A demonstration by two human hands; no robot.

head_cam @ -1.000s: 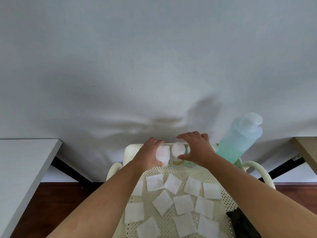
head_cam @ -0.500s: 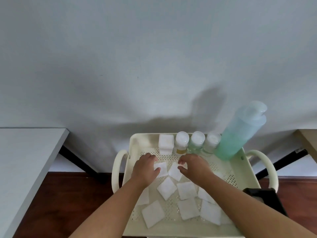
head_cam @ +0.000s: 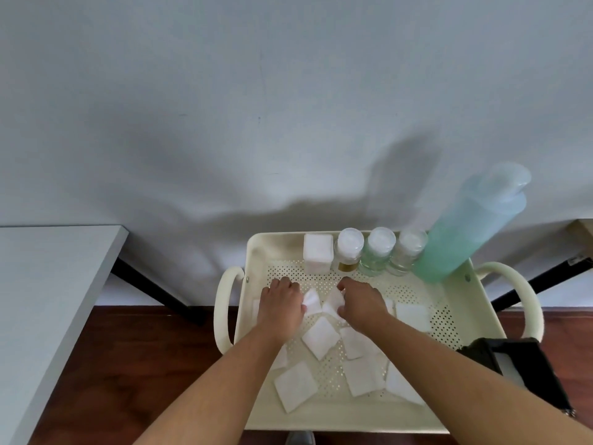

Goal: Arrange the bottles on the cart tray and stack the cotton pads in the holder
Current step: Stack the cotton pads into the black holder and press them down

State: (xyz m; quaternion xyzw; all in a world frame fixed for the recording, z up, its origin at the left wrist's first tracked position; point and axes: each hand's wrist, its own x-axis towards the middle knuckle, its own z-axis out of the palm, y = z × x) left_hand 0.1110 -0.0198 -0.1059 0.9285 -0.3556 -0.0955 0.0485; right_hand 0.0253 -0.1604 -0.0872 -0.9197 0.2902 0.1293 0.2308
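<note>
A cream perforated cart tray [head_cam: 449, 319] holds several white square cotton pads [head_cam: 321, 337] scattered over its floor. Along its far wall stand a clear pad holder [head_cam: 317, 252] with white pads in it, three small white-capped bottles [head_cam: 378, 250] and a tall pale-green bottle [head_cam: 471, 226]. My left hand [head_cam: 280, 301] pinches one cotton pad [head_cam: 310, 301] in the middle of the tray. My right hand [head_cam: 361, 301] pinches another pad [head_cam: 333, 305] right beside it. Both pads are lifted and creased between the fingers.
A grey table [head_cam: 48, 300] stands to the left, and a tan table edge [head_cam: 584, 226] shows at the right. A black object [head_cam: 519, 370] sits by the tray's near right corner. The cart has cream handles [head_cam: 224, 303] on both sides. A white wall rises behind.
Both hands drew back from the holder and bottles at the far wall to the tray's middle. Each has closed on a cotton pad and raised it slightly.
</note>
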